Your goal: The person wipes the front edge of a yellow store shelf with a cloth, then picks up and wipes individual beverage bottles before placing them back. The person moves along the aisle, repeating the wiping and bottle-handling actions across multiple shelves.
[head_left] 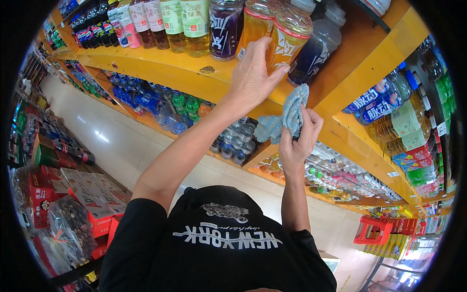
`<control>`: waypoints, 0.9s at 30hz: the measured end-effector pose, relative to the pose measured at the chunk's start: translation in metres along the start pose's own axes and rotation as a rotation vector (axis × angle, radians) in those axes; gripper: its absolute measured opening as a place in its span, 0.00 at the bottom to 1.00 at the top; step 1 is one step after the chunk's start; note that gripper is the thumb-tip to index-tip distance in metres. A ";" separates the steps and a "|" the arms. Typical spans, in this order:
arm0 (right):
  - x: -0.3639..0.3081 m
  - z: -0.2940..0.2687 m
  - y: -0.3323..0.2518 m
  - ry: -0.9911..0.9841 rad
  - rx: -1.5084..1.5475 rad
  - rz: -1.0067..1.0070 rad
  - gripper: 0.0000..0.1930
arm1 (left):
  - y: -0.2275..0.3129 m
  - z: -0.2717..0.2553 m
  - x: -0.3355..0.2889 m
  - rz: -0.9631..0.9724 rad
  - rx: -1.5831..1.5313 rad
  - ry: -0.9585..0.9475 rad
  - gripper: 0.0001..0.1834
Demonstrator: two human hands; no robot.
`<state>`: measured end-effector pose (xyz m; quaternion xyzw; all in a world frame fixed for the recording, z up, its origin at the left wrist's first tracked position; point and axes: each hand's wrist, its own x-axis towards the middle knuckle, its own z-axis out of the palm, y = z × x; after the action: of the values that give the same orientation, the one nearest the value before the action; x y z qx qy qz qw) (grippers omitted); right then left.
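Observation:
My left hand (254, 77) reaches up to the yellow wooden shelf, its thumb and fingers about the lower part of an orange drink bottle (288, 41) with a red ring near its top. Close behind that one is a second orange bottle (255, 22). Dark purple drink bottles stand on both sides, one to the left (225, 31) and one to the right (315, 48). Bunched in the fingers of my right hand (300, 138) is a light blue cloth (293, 109), held just below the shelf's front edge.
Along the shelf (160, 63) to the left runs a row of tea bottles (194, 29) and dark soda bottles. Wrapped bottle packs (180, 104) fill the level beneath. Cartons (92, 194) are stacked at lower left. A red plastic stool (372, 230) stands on the floor at right.

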<state>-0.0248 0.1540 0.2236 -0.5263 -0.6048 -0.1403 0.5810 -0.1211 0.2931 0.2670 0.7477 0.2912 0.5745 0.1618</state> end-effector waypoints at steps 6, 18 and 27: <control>-0.008 -0.019 -0.004 -0.015 -0.008 0.008 0.28 | 0.006 0.025 0.004 0.062 0.050 0.121 0.45; -0.014 -0.027 -0.001 -0.032 0.066 0.032 0.32 | 0.000 0.052 0.016 -0.156 -0.115 0.178 0.40; -0.012 -0.017 -0.005 -0.044 0.070 0.047 0.28 | 0.004 0.018 0.004 -0.171 -0.427 0.123 0.36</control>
<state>-0.0227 0.1332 0.2205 -0.5228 -0.6096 -0.0936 0.5885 -0.1020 0.2944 0.2667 0.6328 0.2347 0.6516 0.3462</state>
